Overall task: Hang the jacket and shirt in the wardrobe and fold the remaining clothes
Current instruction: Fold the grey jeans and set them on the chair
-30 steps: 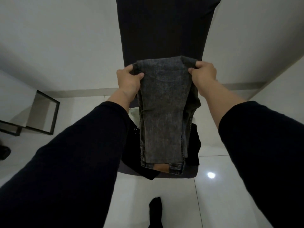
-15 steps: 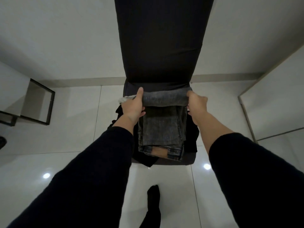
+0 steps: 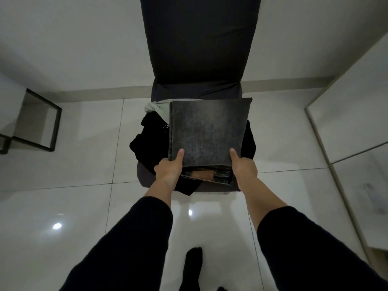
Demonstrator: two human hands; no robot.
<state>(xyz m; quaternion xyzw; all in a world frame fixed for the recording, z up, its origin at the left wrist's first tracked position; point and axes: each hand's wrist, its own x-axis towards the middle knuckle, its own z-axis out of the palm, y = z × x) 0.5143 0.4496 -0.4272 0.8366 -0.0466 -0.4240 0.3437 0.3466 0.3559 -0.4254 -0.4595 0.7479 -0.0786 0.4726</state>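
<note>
Grey washed jeans (image 3: 206,131) lie folded into a flat square on the seat of a dark chair (image 3: 200,45). My left hand (image 3: 170,168) grips the near left corner of the fold, thumb on top. At the near right corner my right hand (image 3: 243,165) holds the fold the same way. The waistband with a brown patch (image 3: 202,175) shows under the near edge. Black clothes (image 3: 149,137) lie beneath and to the left of the jeans, and a pale garment (image 3: 157,107) peeks out at the back left.
A white wardrobe door (image 3: 354,114) stands along the right. A black metal frame (image 3: 42,122) sits on the floor at the left. Glossy white floor tiles (image 3: 84,164) surround the chair. My foot in a dark sock (image 3: 192,265) is below the chair.
The jeans hung lengthwise from my raised hands before. Both hands came down and toward me, folding the top half over, so the jeans now lie as a flat square on the seat.
</note>
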